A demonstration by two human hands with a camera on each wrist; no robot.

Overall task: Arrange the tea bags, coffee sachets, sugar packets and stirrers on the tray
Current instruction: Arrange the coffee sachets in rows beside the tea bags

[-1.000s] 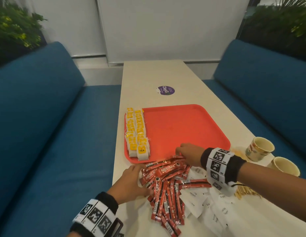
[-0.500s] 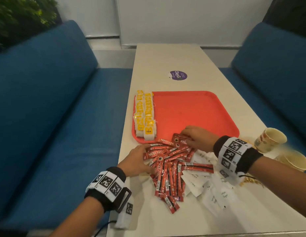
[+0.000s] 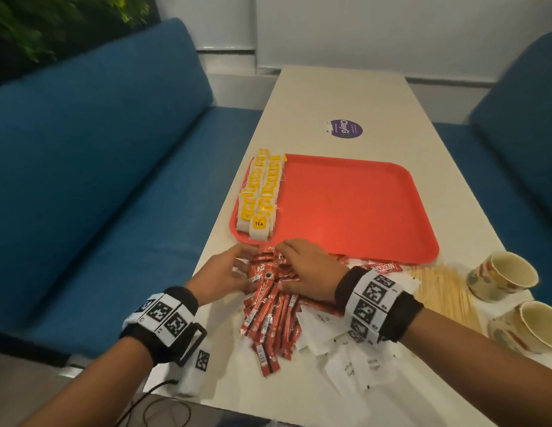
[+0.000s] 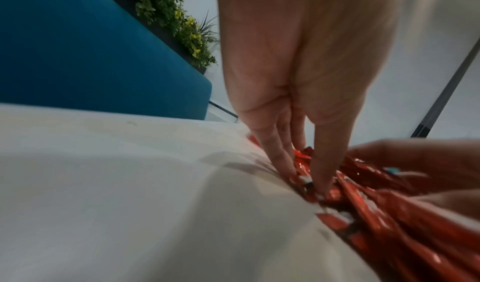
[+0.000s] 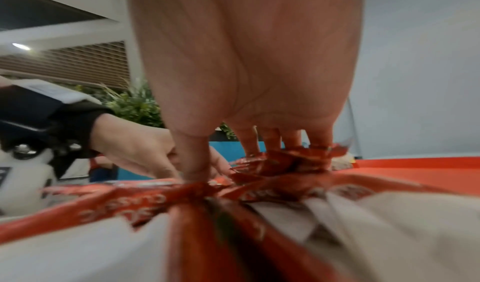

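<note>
A heap of red coffee sachets point(image 3: 268, 312) lies on the table just in front of the red tray point(image 3: 355, 208). My left hand point(image 3: 245, 265) holds the heap's far end from the left, with sachets point(image 4: 301, 159) between its thumb and fingers. My right hand point(image 3: 288, 257) arches over the same end; its thumb and fingers dig into the bunched sachets point(image 5: 280, 163). Two rows of yellow-tagged tea bags point(image 3: 262, 192) line the tray's left side. White sugar packets point(image 3: 358, 365) lie under my right wrist. Wooden stirrers point(image 3: 444, 288) lie to the right.
Two paper cups point(image 3: 499, 275) point(image 3: 533, 328) stand at the table's right edge beside the stirrers. A purple sticker point(image 3: 345, 129) marks the table beyond the tray. Blue sofas point(image 3: 99, 180) flank the table. Most of the tray floor is bare.
Both hands have drawn closer together, squeezing the far end of the sachet heap into a tighter bunch by the tray's near rim. The head camera has tilted down and shifted left.
</note>
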